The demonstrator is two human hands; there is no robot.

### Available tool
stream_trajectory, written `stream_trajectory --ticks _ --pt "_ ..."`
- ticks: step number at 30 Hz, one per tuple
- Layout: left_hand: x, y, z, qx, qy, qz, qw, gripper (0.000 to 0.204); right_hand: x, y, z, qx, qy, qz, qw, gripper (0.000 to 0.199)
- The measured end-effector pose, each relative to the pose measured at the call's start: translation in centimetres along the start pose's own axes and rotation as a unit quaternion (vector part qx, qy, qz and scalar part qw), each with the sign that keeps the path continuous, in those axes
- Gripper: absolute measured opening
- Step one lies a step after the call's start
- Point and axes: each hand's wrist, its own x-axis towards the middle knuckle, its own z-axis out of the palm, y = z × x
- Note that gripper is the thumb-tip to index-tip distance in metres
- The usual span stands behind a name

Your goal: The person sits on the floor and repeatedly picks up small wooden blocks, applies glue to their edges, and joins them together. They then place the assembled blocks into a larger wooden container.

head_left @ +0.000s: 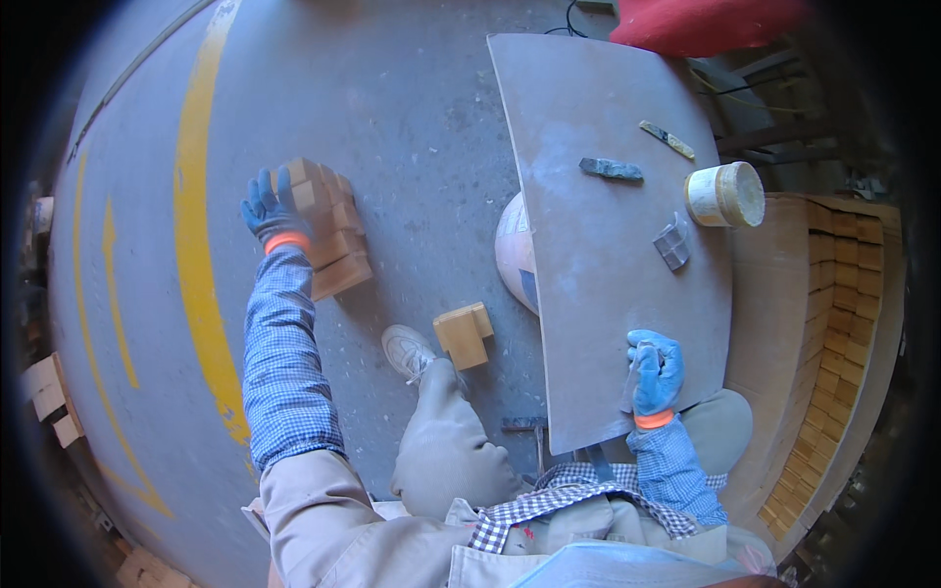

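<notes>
Wooden block stack, standing on grey floor, left of grey-brown board.
Left gloved hand: fingers extended and spread, unclenched, at the stack's left side. Right gloved hand: at the board's near end, fingers curled; cannot tell whether they grip anything.

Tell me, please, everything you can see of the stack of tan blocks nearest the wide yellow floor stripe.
The stack of tan blocks stands on the grey floor, right of the wide yellow stripe. Its flat-faced blocks sit close together in several staggered rows and look like wood or brick. The blue-gloved left grip overlaps its left side; whether it grasps a block cannot be told.
</notes>
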Motion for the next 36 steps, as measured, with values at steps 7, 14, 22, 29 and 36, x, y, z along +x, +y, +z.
stream_trajectory --ticks 7,14,22,29,36 --pt "1.4 0.0 1.5 -0.054 -0.161 -0.012 0.985 0.102 0.1 0.0 0.1 -0.007 0.002 -0.009 1.0 0.016" --pt "-16.4 11.7 -4.4 -0.383 -0.005 0.279 0.881 0.109 0.1 0.0 0.1 0.001 0.012 -0.003 1.0 0.013" --pt "-27.1 17.3 -2.6 -0.405 -0.447 -0.098 0.791 0.128 0.3 0.0 0.1 0.0 0.013 -0.019 1.0 0.012" --pt "-29.2 21.1 6.4 -0.425 -0.536 -0.327 0.653 0.136 0.4 0.1 0.2 0.008 0.019 -0.03 0.999 0.011" --pt "-32.1 21.7 8.5 -0.562 -0.49 -0.35 0.567 0.107 0.2 0.1 0.3 -0.004 0.03 -0.005 1.0 0.009"
